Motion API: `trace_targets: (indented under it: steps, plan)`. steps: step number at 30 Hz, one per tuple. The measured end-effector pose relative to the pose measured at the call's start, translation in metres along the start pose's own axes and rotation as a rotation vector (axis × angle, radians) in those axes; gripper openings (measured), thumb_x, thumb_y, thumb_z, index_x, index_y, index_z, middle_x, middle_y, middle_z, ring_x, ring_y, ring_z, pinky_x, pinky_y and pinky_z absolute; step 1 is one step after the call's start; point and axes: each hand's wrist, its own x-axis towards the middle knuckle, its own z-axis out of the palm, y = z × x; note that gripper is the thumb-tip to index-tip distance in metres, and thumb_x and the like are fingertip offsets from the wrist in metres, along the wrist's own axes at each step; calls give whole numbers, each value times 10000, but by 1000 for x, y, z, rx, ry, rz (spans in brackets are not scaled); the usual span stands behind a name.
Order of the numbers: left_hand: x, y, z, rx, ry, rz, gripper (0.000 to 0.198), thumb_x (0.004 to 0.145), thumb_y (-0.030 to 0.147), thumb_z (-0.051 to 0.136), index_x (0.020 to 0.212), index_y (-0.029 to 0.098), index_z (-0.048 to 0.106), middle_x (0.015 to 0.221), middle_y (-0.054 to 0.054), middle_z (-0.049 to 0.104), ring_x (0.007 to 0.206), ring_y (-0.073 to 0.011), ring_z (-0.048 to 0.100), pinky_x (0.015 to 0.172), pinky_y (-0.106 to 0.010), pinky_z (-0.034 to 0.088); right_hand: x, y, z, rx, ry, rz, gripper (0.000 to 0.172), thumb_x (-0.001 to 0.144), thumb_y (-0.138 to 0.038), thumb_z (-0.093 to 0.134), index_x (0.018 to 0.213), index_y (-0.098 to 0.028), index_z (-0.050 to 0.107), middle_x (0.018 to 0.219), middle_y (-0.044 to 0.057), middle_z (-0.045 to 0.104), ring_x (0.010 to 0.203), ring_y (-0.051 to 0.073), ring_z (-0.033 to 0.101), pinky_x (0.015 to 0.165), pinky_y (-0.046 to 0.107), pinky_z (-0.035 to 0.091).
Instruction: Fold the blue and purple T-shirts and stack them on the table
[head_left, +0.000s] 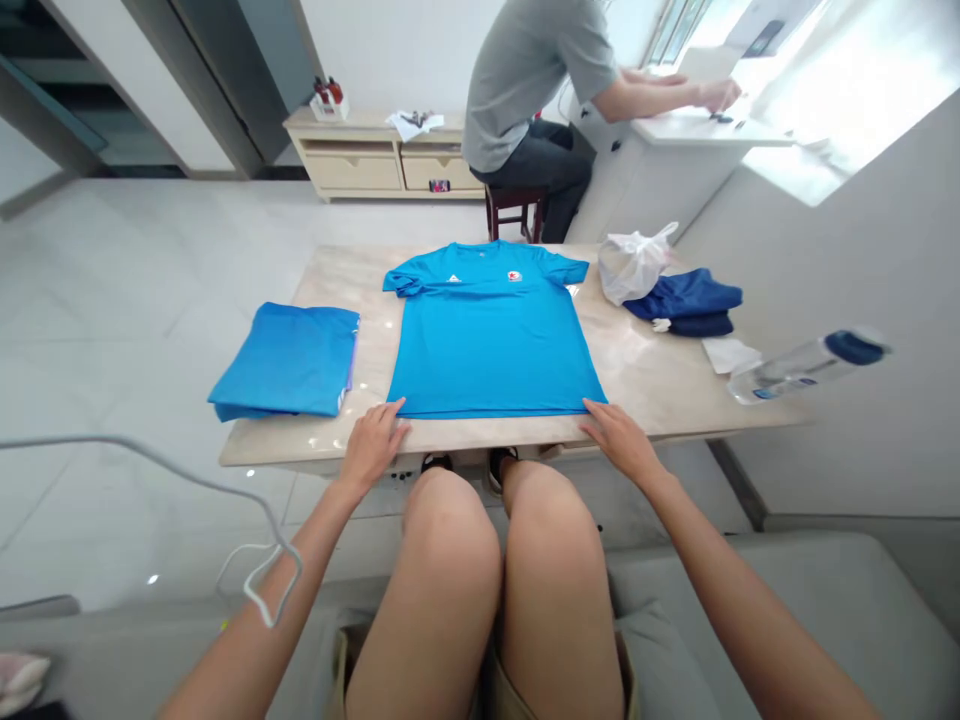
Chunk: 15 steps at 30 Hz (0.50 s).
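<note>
A bright blue T-shirt (495, 345) lies spread flat on the marble-patterned table (300, 440), its collar at the far side and its hem along the near edge. My left hand (375, 440) touches the hem's left corner, fingers apart. At the right corner of the hem, my right hand (619, 435) rests with its fingers apart and the fingertips on the cloth. Two small emblems show on the chest. Left of the shirt is a folded blue item (289, 358), apart from it.
On the table's right are a white plastic bag (632, 265), dark blue folded cloth (686, 300), white paper (729, 354) and a clear bottle (802, 368). A seated person (525, 90) works beyond. A white cable (150, 455) hangs at left.
</note>
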Motion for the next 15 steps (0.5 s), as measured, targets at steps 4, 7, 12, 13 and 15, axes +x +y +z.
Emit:
trace_targets:
  steps: [4,7,12,13,15]
  plan:
    - [18,-2,-13,49,-42,-108,333,1042,290,553,1321,212,716,1293,-144,727,1232,-341,666,1083,-465,541,24,6,-16,-104,-68,74,417,1089,-292,569,1444,-144,730,1234,198,740,1120,342,674,996,448,553]
    - [25,-7,-16,58,-71,-128,220,1037,268,552,1121,232,752,1209,-128,742,1190,-334,673,1051,-453,546,33,14,-18,-141,-54,85,322,1078,-263,582,1277,-155,810,1180,189,723,1128,337,640,985,430,523]
    - [24,-9,-18,104,-55,-105,187,1028,263,557,1003,229,739,1166,-152,752,1173,-366,659,1043,-493,538,31,21,-16,-104,5,110,281,1090,-260,562,1132,-170,824,1195,175,766,1160,335,634,982,444,498]
    - [22,-6,-20,111,-56,-111,189,1026,256,551,994,228,735,1164,-156,755,1179,-367,657,1045,-494,537,27,18,-18,-88,6,122,284,1092,-252,554,1138,-167,821,1180,171,781,1157,332,640,980,442,493]
    - [15,1,-25,113,-66,-130,195,1025,246,539,995,228,732,1164,-159,765,1188,-360,659,1047,-480,538,18,10,-23,-64,8,141,289,1093,-231,542,1151,-165,817,1149,163,803,1155,325,648,977,433,482]
